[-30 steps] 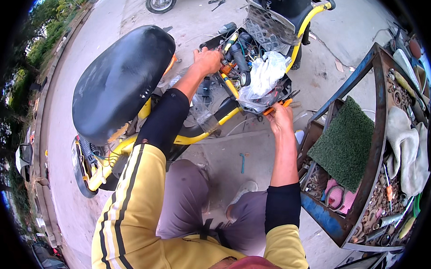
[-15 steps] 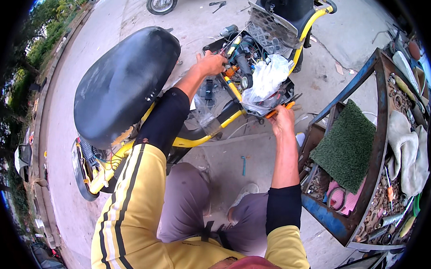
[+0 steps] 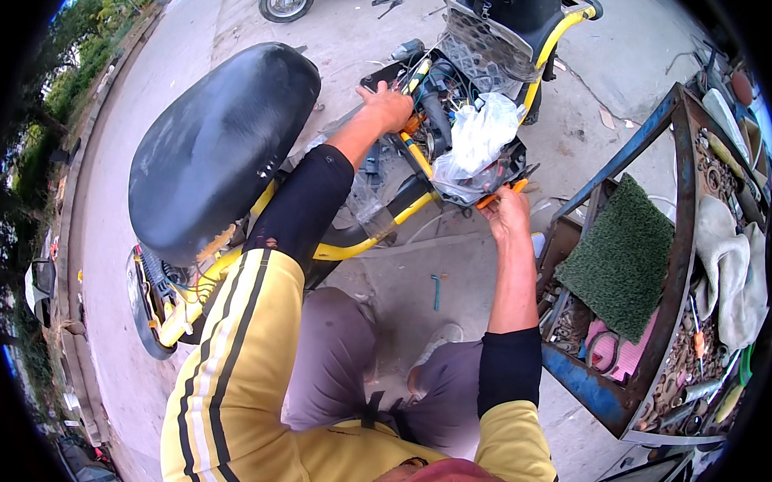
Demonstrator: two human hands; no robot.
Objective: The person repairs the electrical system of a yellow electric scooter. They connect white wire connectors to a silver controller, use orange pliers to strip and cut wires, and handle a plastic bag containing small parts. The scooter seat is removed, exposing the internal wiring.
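A yellow scooter frame [image 3: 417,210] stands before me, its open footwell tray full of tangled wires [image 3: 443,77] and parts. My left hand [image 3: 386,109] reaches over the near left side of these wires, fingers apart; some fingertips are hidden, and I see nothing held in it. By the tray's right corner, my right hand [image 3: 508,213] is closed around orange-handled pliers [image 3: 519,186], whose dark jaws point away to the right. A crumpled clear plastic bag [image 3: 474,146] lies over the tray between my hands.
A black seat [image 3: 223,150] is at left. To the right stands a rusty metal rack [image 3: 680,209] with a green turf mat [image 3: 619,258], a grey cloth [image 3: 725,261] and loose hardware. A small blue-green tool [image 3: 436,292] lies on the ground near my feet.
My left hand has shifted slightly right and forward over the wires, its fingers spreading. My right hand keeps the pliers at nearly the same spot.
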